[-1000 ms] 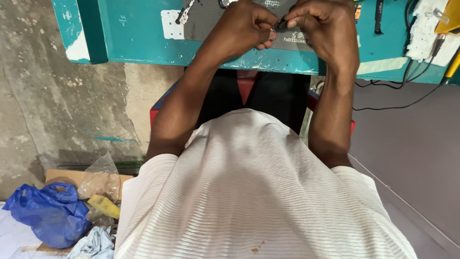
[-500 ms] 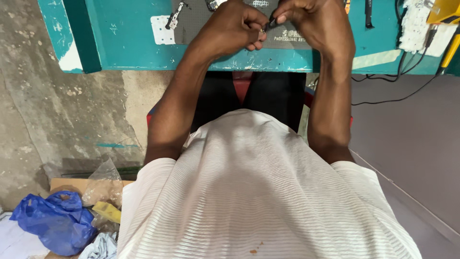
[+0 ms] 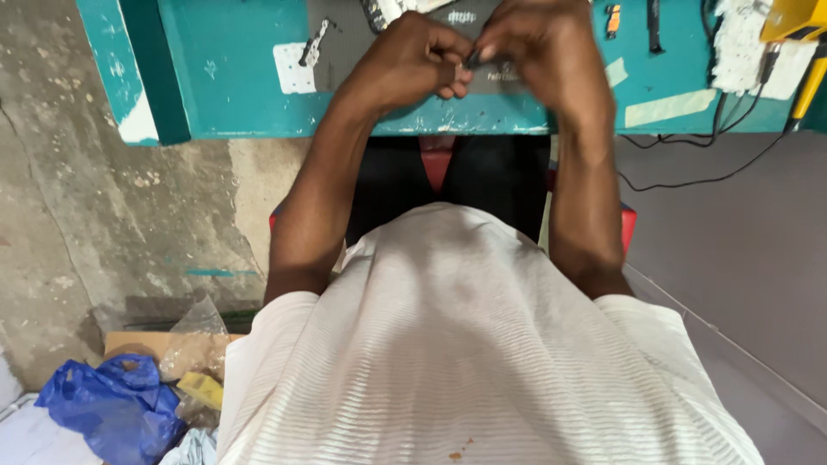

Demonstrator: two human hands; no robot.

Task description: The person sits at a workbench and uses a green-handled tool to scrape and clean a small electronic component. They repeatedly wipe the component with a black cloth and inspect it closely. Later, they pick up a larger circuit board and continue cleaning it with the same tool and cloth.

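Head view, looking straight down: white ribbed shirt (image 3: 482,362) fills the lower centre of the frame, both forearms running up from it to the top edge. Teal workbench (image 3: 233,86) spans the top of the frame, grey mat (image 3: 345,34) on it at top centre. Bare concrete floor (image 3: 95,224) on the left, grey surface on the right. Blue plastic bag (image 3: 112,409) sits in the lower left corner with a clear bag and a yellow item just beside it. Black cable (image 3: 706,176) trails from the upper right of the bench down toward centre right. Left hand (image 3: 413,60) and right hand (image 3: 543,52) meet over the mat, top centre, fingertips touching. Both are closed in a pinch on a small dark part (image 3: 472,60) held between them; too small to identify. Small metal tool (image 3: 312,47) lies on a white patch left of the left hand, apart from it.
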